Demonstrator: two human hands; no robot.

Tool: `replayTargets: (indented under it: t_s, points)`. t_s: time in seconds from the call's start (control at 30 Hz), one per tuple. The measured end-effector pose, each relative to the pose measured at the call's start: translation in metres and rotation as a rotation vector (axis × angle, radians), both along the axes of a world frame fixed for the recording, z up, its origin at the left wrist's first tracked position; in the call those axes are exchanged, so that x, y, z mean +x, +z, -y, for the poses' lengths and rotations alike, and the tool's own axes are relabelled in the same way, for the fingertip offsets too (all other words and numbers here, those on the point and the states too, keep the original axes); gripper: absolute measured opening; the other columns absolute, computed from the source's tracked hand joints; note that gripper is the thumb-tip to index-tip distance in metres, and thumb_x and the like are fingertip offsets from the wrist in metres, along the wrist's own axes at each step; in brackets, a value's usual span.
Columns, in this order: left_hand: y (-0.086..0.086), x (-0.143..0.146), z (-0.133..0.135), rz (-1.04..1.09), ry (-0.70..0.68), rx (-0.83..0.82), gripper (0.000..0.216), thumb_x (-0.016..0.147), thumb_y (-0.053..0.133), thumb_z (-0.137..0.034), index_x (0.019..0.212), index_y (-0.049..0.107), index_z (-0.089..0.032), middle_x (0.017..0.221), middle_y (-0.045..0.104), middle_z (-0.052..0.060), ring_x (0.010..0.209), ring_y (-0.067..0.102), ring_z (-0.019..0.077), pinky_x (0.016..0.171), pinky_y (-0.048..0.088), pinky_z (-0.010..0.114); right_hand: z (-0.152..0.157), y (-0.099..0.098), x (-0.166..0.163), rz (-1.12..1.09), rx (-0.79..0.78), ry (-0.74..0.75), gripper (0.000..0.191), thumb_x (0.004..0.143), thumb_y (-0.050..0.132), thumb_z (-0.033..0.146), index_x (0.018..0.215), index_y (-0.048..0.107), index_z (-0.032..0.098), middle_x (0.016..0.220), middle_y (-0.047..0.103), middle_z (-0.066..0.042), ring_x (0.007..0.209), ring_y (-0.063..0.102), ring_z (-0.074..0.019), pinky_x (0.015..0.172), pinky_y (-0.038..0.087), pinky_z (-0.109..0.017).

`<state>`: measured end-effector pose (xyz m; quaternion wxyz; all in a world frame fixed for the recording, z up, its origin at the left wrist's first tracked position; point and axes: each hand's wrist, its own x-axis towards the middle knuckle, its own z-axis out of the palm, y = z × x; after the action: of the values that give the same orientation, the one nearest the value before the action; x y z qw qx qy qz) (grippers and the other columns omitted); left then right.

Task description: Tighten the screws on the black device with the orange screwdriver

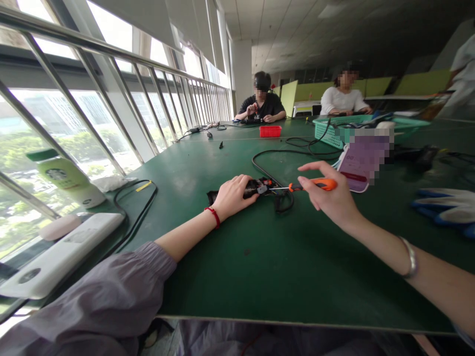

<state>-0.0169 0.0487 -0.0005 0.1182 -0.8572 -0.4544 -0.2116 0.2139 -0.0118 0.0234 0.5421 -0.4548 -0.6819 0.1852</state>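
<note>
My left hand (234, 196) is closed over a long black device (254, 187), pressing it to the green tabletop. Small orange-red parts and wires show at the device's right end, where its casing looks opened up. My right hand (332, 198) holds a screwdriver (325, 184) with an orange and black handle, its index finger lifted off the handle. The metal shaft lies nearly level and its tip meets the right end of the device. A black cable (285, 207) loops beside that end. What lies under my left palm is hidden.
A phone (358, 165) leans by a green basket (330, 132) of items; gloves (445, 205) lie right. A red tray (270, 131) stands farther back. At left are a bottle (69, 180), a white power bank-like box (61, 254) and a cable (148, 202). Two people sit across.
</note>
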Motion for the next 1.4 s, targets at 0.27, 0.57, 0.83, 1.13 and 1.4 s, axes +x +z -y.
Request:
replayTargets:
  t_s: [0.27,0.57,0.83,1.13,1.4]
  points:
    - [-0.0011,-0.0007,-0.0009,-0.005,0.003,-0.006,0.037,0.083,0.051,-0.044,0.110,0.051,-0.018,0.104,0.063,0.005,0.095,0.059,0.0217,0.077,0.045,0.032,-0.0011,-0.0014,-0.0022,-0.036,0.152,-0.027,0.045,0.071,0.067,0.028,0.111,0.045,0.026,0.080,0.056,-0.001,0.068,0.058,-0.0175,0.057,0.049,-0.031]
    - [-0.0007,-0.0004,-0.0006,-0.009,0.016,-0.022,0.038,0.084,0.049,-0.045,0.110,0.051,-0.018,0.105,0.063,0.006,0.096,0.059,0.0218,0.078,0.045,0.032,0.0007,-0.0009,-0.0040,-0.055,0.130,0.016,0.046,0.070,0.066,0.025,0.112,0.046,0.024,0.082,0.057,-0.001,0.073,0.059,-0.0172,0.065,0.051,-0.031]
    - [-0.0021,-0.0011,-0.0017,0.001,0.003,-0.014,0.037,0.084,0.049,-0.045,0.109,0.051,-0.018,0.104,0.063,0.005,0.095,0.059,0.0214,0.077,0.045,0.032,0.0025,0.0005,-0.0034,0.031,0.003,-0.066,0.021,0.077,0.061,0.032,0.095,0.057,0.023,0.062,0.052,0.003,0.054,0.053,-0.0130,0.060,0.048,-0.029]
    - [-0.0019,-0.0006,-0.0018,0.003,0.006,-0.017,0.036,0.084,0.050,-0.044,0.110,0.051,-0.019,0.105,0.063,0.005,0.095,0.059,0.0212,0.077,0.046,0.031,0.0016,-0.0013,-0.0041,0.005,-0.022,-0.004,0.028,0.075,0.063,0.035,0.098,0.054,0.022,0.058,0.048,0.006,0.049,0.050,-0.0119,0.050,0.044,-0.026]
    - [-0.0018,-0.0010,-0.0021,-0.002,0.009,-0.017,0.037,0.085,0.048,-0.045,0.109,0.051,-0.018,0.103,0.062,0.005,0.095,0.059,0.0214,0.077,0.046,0.032,-0.0015,-0.0052,-0.0056,-0.060,0.173,-0.018,0.044,0.069,0.068,0.028,0.107,0.047,0.024,0.085,0.056,-0.001,0.068,0.058,-0.0149,0.058,0.049,-0.027]
